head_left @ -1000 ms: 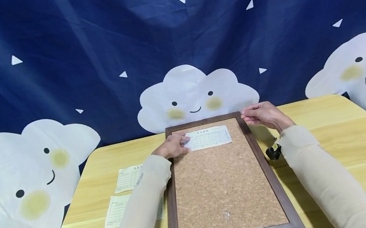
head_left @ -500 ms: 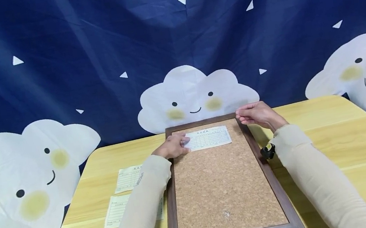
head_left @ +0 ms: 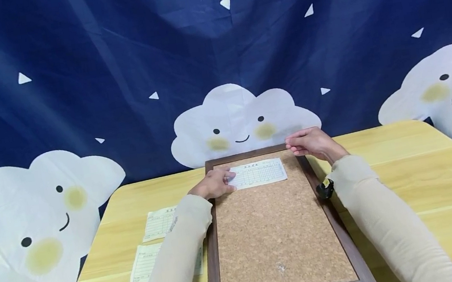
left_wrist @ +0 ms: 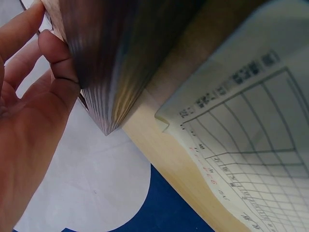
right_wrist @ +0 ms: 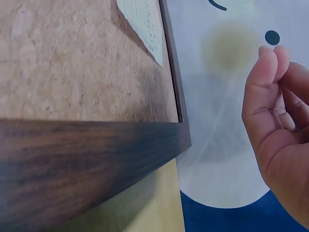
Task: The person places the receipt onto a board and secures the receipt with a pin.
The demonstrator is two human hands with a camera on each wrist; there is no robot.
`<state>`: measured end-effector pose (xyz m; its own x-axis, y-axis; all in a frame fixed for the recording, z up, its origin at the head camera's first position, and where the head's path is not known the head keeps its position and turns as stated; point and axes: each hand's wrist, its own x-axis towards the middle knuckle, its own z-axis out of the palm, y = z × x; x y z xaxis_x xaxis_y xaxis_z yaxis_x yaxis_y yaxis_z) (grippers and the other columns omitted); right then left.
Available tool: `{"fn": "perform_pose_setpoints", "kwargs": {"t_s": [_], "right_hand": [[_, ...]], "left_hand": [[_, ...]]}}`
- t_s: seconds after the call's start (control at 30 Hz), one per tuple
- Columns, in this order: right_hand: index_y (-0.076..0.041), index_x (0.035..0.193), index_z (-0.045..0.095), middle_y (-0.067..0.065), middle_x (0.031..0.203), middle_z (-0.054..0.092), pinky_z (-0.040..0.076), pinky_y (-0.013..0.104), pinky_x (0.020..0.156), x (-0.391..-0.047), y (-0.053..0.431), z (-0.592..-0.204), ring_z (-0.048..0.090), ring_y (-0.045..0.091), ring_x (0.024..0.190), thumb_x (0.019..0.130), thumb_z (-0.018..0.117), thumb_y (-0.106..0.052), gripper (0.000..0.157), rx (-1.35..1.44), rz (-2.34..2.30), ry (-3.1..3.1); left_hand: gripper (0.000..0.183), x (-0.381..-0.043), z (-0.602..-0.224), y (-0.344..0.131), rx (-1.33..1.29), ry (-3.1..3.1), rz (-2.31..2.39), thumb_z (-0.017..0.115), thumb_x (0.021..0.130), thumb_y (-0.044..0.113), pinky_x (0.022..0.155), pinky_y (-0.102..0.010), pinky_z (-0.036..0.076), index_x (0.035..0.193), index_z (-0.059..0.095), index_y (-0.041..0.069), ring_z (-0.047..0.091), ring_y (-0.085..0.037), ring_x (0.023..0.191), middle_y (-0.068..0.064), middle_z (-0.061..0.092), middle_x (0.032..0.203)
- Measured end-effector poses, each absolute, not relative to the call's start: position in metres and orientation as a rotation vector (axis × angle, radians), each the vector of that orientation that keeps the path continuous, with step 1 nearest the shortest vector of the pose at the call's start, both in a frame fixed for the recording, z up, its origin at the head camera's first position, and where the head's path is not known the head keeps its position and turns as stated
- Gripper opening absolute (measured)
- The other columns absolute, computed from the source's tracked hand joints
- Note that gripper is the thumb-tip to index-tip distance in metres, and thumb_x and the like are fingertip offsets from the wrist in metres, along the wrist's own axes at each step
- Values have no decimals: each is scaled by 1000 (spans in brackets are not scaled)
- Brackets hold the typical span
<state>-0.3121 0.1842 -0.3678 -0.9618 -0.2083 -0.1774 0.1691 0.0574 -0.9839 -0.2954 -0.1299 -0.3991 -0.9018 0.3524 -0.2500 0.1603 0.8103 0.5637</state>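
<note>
A cork board (head_left: 279, 230) with a dark brown wooden frame (head_left: 213, 269) lies on the table. Near its far end is a white printed form (head_left: 259, 173) with a ruled grid. My left hand (head_left: 216, 182) reaches over the frame's left side, its fingers resting on the left end of that form. Above the board's far right corner is my right hand (head_left: 311, 143), thumb and fingertips pinched together. The right wrist view shows the right hand (right_wrist: 280, 111) apart from the board; no item is visible between the fingertips, and anything tiny there would be hidden.
Two more printed forms, an upper one (head_left: 157, 224) and a lower one (head_left: 144, 265), lie left of the board, partly under my left forearm. A small pale mark (head_left: 281, 267) shows on the near cork. A blue curtain (head_left: 209, 31) with clouds hangs behind the wooden table (head_left: 437, 177).
My right hand has moved left, from just beyond the board's far right corner to above that corner, fingertips still together. The left hand and the form under it have stayed put.
</note>
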Motion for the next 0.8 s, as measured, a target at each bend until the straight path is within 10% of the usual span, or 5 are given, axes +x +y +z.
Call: {"fn": "perform_pose_setpoints", "kwargs": {"t_s": [0.27,0.8], "right_hand": [[16,124,56,1,77,71,56,21,67,-315,178,-367,65,4,65,99,60,-2,31,-46,-1963,2106],[17,127,53,0,78,70,55,20,66,-321,164,-367,63,4,66,100,58,-3,34,-72,-1942,2109]], "left_hand": [[49,-295,-399,-130,431,2644,784,71,93,8,96,-33,40,140,57,3,52,-19,104,-11,33,159],[50,-295,-400,-130,409,2670,739,72,93,11,100,-33,37,140,57,6,50,-19,109,-8,34,159]]}}
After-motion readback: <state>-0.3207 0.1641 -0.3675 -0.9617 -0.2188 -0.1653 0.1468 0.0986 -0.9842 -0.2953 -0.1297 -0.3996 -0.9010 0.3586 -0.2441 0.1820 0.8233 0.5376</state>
